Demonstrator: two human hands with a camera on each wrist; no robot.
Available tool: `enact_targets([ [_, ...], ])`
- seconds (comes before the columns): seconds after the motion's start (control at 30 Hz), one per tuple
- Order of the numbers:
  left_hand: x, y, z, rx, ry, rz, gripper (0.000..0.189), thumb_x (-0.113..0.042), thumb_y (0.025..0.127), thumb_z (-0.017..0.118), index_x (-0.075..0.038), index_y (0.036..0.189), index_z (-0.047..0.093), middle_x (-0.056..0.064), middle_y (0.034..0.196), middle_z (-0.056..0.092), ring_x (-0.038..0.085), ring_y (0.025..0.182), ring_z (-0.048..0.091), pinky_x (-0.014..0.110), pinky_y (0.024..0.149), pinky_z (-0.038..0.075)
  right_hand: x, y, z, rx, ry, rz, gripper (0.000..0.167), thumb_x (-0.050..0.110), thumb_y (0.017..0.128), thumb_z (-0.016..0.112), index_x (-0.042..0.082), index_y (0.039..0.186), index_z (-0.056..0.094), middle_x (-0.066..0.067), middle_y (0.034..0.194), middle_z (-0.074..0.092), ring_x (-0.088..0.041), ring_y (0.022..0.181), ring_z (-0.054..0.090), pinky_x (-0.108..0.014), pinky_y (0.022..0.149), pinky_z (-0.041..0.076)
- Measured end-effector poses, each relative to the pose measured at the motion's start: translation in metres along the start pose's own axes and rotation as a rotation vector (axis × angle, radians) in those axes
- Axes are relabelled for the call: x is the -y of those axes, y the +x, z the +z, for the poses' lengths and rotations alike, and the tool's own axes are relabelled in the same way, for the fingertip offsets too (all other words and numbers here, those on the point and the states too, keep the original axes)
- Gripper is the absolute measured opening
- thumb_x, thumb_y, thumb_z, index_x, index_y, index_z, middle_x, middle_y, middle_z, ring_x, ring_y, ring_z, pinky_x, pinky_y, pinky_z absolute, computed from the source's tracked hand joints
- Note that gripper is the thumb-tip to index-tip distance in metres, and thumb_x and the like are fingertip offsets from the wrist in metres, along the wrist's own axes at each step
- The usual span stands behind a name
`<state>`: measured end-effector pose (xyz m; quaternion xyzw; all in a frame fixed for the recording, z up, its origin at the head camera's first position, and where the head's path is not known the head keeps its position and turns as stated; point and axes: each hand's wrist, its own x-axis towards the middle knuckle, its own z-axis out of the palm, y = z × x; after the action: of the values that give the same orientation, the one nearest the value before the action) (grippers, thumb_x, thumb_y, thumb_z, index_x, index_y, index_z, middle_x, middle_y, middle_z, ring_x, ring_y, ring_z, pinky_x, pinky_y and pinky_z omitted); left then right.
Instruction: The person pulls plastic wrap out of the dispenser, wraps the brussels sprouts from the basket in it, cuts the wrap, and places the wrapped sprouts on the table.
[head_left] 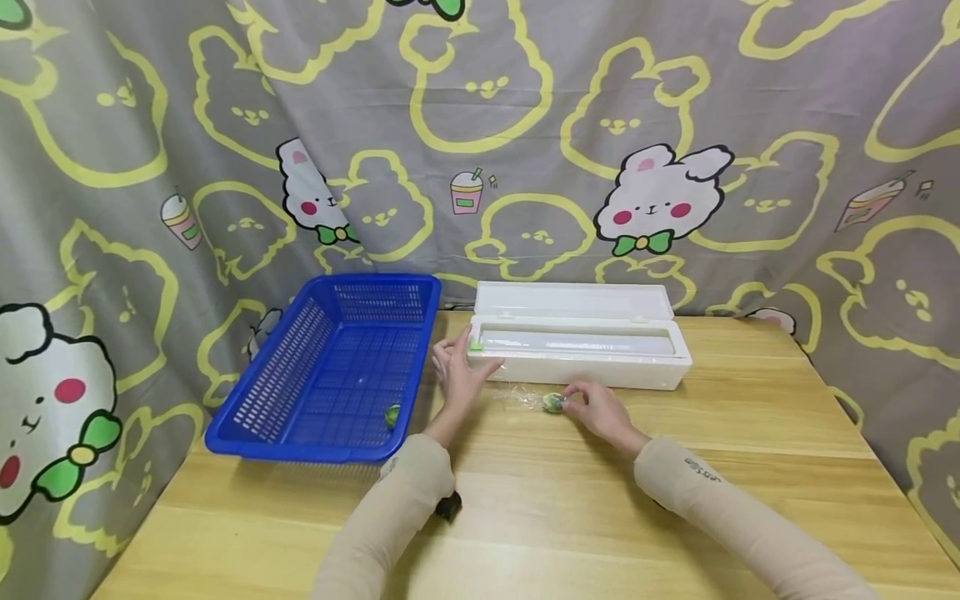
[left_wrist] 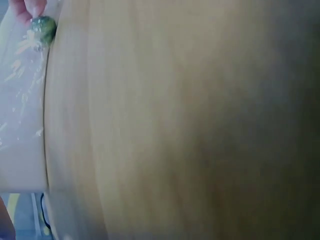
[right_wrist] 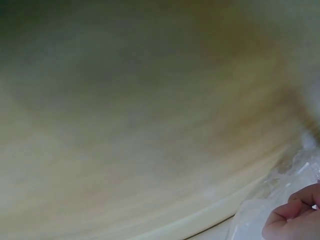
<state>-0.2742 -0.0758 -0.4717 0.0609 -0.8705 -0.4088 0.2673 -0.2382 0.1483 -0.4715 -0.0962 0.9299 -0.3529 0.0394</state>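
A long white cling film box (head_left: 585, 373) stands on the table with its lid raised and a film roll inside. My left hand (head_left: 459, 371) grips the box's left end, beside a small green slider (head_left: 476, 344), thumb along the front. In front of the box, my right hand (head_left: 597, 408) pinches a small round green fruit or vegetable (head_left: 553, 403) wrapped in clear film (head_left: 521, 395). The left wrist view shows the wrapped green piece (left_wrist: 44, 30) at fingertips, with crinkled film trailing from it. In the right wrist view, the curled right hand (right_wrist: 295, 215) meets clear film (right_wrist: 292, 182).
A blue plastic basket (head_left: 322, 454) stands at the left, with a second green piece (head_left: 392, 416) inside near its right wall. Below the left sleeve shows a small black object (head_left: 449, 506). A patterned curtain (head_left: 525, 125) hangs behind the wooden table (head_left: 570, 517).
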Motion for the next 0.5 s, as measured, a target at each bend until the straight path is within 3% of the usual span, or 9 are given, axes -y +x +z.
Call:
enact_targets([
  [0.3,0.0082,0.0047,0.0011,0.026,-0.027,-0.096,0.078,-0.035,0.057,0.084,-0.022,0.127,0.054,0.017,0.115,0.04,0.033,0.108,0.035,0.047,0.091,0.029,0.0001,-0.0001,-0.0001,0.014,0.019,0.005,0.022,0.015,0.081,0.066,0.007,0.102,0.065,-0.005,0.076,0.052,-0.018,0.066,0.043,-0.028,0.055,0.032],
  [0.5,0.0088,0.0052,0.0029,0.074,-0.088,-0.141,0.067,-0.032,0.061,0.082,-0.021,0.123,0.058,0.017,0.117,0.04,0.034,0.109,0.036,0.05,0.089,0.028,-0.0001,-0.0001,-0.0067,0.065,0.093,0.039,0.026,0.013,0.081,0.066,0.004,0.105,0.064,-0.006,0.074,0.05,-0.015,0.058,0.042,-0.026,0.05,0.033],
])
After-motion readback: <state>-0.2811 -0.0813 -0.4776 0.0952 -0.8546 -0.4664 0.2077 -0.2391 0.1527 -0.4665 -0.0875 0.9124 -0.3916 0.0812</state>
